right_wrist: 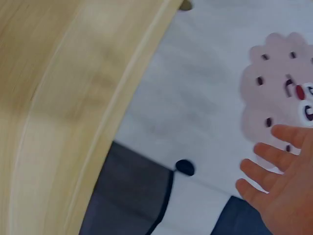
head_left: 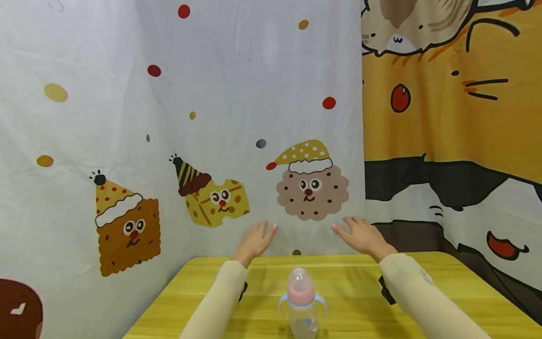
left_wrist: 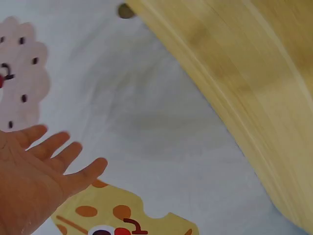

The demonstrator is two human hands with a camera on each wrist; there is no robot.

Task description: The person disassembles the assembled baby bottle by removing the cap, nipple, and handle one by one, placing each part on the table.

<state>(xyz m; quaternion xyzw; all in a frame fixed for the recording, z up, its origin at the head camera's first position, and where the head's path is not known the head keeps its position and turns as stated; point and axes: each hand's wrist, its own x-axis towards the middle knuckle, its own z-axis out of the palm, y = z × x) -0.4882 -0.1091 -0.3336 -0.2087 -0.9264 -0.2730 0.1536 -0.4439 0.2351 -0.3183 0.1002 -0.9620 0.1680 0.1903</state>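
Note:
A baby bottle [head_left: 301, 301] stands upright near the front of the wooden table, with a clear cap over a pink top and two light blue side handles. Its base is cut off by the bottom of the head view. Raised above the table's far part, my left hand [head_left: 255, 241] has its fingers spread and holds nothing. My right hand [head_left: 363, 237] is lifted likewise on the other side, fingers extended, nothing in it. Both are apart from the bottle. The left wrist view shows the left palm [left_wrist: 34, 191]; in the right wrist view the right fingers [right_wrist: 266, 174] are splayed.
The yellow wood-grain table [head_left: 347, 278] reaches back to a white curtain [head_left: 254, 84] printed with cartoon snacks and dots. On the right hangs an orange curtain [head_left: 423, 127] with cartoon animals. Dark straps [head_left: 387, 289] show under the wrists.

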